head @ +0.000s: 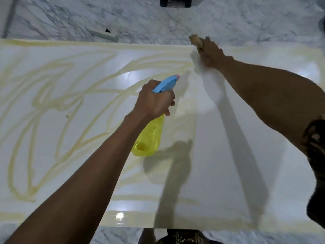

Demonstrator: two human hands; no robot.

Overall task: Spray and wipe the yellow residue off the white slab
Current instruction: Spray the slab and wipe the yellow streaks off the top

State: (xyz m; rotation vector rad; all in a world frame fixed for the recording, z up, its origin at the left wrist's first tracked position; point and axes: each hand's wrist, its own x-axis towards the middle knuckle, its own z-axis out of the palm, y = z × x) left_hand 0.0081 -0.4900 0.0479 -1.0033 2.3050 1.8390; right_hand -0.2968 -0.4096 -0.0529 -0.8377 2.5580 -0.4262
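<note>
Closest to the lens, the left forearm runs up from the bottom corner to the left hand, whose grip is wrapped tight around the neck of the spray bottle, fingers curled under the blue trigger head. That bottle is translucent yellow, held in the air above the white slab, tilted with its base toward the camera and its nozzle aimed away and to the right. Its shadow falls on the slab just beneath it.

Out at the far edge, the right hand is blurred, reaching across with its arm stretched from the right side. Its grip is bunched on a cloth, a brownish wad sticking out past the fingers and a pale smear of fabric below the palm, down on the slab.

Yellow residue loops in wide streaks over the left half of the slab and along its far and near borders; the stretch right of the bottle looks white and glossy, with bright reflections. Around the slab lies grey-veined marble floor. At the top edge sits a dark object, too cropped to identify.
</note>
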